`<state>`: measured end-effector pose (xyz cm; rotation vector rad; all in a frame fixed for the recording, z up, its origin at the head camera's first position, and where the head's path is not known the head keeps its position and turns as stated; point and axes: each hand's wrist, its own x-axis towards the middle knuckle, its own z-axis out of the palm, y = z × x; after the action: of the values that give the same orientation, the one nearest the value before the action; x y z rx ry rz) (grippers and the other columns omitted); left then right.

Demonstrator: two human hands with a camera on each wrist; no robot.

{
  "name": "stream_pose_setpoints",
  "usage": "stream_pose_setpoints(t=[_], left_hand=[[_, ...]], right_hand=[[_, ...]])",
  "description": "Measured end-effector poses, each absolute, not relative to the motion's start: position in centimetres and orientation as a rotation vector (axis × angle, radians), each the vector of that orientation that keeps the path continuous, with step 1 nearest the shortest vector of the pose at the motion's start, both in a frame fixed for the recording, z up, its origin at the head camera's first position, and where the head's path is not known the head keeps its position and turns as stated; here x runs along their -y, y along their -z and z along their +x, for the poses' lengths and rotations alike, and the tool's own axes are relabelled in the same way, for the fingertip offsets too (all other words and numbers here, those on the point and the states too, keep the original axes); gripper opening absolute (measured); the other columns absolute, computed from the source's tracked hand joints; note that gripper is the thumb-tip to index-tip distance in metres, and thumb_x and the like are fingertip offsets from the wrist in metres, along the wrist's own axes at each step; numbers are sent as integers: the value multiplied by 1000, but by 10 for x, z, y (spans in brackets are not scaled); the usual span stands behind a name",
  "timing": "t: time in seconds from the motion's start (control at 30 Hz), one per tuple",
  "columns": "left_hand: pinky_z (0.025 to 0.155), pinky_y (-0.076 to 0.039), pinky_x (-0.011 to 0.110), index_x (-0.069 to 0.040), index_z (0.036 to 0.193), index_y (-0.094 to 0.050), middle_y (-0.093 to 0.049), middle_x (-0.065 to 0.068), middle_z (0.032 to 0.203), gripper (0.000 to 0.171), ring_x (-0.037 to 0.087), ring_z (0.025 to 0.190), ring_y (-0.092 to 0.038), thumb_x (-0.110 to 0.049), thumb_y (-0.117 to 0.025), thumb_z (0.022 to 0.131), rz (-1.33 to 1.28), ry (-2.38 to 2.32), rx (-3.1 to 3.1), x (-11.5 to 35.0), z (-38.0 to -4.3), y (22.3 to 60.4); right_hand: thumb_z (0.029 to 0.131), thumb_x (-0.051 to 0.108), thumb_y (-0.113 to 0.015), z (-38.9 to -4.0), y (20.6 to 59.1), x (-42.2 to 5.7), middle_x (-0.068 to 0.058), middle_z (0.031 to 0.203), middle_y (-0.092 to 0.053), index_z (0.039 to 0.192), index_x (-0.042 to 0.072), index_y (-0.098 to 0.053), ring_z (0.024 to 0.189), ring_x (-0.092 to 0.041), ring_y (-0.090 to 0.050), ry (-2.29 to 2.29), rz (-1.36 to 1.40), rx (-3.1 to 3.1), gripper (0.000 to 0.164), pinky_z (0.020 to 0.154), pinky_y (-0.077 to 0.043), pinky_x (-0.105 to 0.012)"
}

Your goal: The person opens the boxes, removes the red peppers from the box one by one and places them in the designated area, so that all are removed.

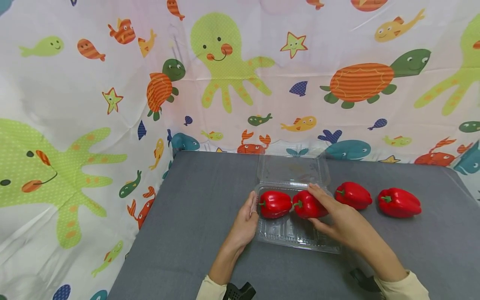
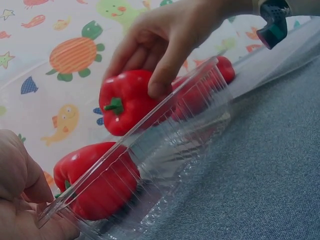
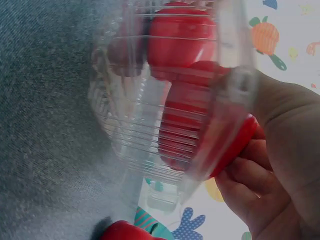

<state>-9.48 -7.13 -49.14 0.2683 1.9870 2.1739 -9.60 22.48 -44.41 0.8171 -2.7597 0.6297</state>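
In the head view a clear plastic clamshell box lies on the grey table with its lid folded back toward the wall. One red bell pepper rests in the box's back left. My left hand holds the left wall of the box; the left wrist view shows its fingers at the rim. A second red bell pepper is gripped by my right hand, fingers behind and thumb in front, in the box's back right. In the left wrist view this pepper shows partly above the rim.
Two more red bell peppers lie right of the box, one close to it and one farther off. A white cloth printed with sea animals hangs behind the grey table and along its left side.
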Motion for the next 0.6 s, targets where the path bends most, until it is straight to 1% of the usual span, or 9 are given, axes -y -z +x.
stream_pose_setpoints(t=[0.17,0.3,0.4,0.47,0.5,0.6], left_hand=[[131,-8,43,7,166,-3,-8,20,175,68,29,162,-7,12,-28,102,270,-2182,-1980,71,-94,490],[131,-8,43,7,166,-3,-8,20,175,68,29,162,-7,11,-28,102,268,-2186,-1976,71,-94,490],[131,-8,42,7,166,-2,-7,19,176,69,28,162,-7,11,-27,102,269,-2184,-1972,71,-94,490],[131,-8,42,7,166,-2,-7,20,176,69,28,163,-6,11,-27,102,270,-2182,-1971,71,-93,490],[131,-7,43,8,166,-2,-7,20,175,69,30,162,-6,12,-27,102,275,-2183,-1974,71,-93,490],[131,-7,45,8,165,-3,-7,22,175,68,32,162,-6,12,-27,102,277,-2185,-1980,71,-92,490]], right_hand=[[71,21,-100,-91,438,-227,-16,156,-55,163,14,-41,93,-26,-78,-632,770,2768,109,75,-66,-41],[70,20,-100,-88,434,-231,-16,155,-56,164,16,-40,96,-27,-78,-636,760,2761,112,75,-66,-43],[70,20,-100,-84,430,-233,-17,155,-56,166,21,-36,93,-24,-77,-652,742,2762,116,73,-66,-41],[71,20,-100,-81,427,-235,-17,154,-57,168,25,-33,86,-21,-76,-673,723,2772,118,69,-66,-38],[71,20,-100,-80,426,-236,-17,153,-57,168,26,-32,86,-21,-76,-675,710,2780,119,68,-66,-38],[70,19,-100,-76,420,-239,-18,152,-59,168,27,-32,81,-20,-75,-667,677,2794,120,65,-66,-38]])
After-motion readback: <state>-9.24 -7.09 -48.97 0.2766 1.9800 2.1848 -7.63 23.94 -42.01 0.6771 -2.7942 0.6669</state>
